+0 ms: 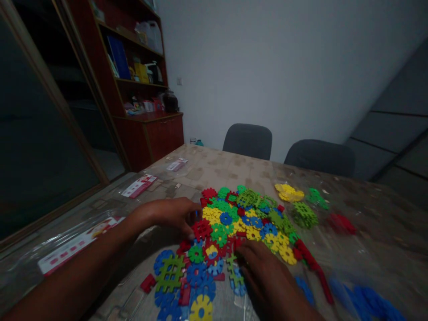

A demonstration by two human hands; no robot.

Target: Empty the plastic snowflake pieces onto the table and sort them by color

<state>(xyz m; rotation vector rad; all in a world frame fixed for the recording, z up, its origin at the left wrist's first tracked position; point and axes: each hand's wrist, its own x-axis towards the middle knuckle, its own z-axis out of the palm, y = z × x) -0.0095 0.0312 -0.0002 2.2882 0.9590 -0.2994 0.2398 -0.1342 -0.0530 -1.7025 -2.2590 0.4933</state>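
Note:
A spread heap of plastic building pieces lies on the table, with yellow flower discs point(252, 234), green flower discs point(220, 234), blue flower discs point(196, 273) and red square lattices point(202, 229). My left hand point(180, 215) is at the heap's left edge, thumb and fingers apart, beside a red lattice. On the near right side, my right hand point(262, 263) rests against the pieces with its fingers stretched toward red ones; its fingertips are partly hidden. A green lattice point(170, 273) lies in front of my left hand. Near my right hand a narrow green piece point(234, 269) stands tilted.
Clear plastic bags with printed cards point(80, 244) lie along the left. At right are bagged yellow pieces point(289, 193), blue pieces point(371, 303) and a red row of joined pieces point(316, 269). Two grey chairs point(248, 139) stand behind the table, near a shelf cabinet point(160, 133).

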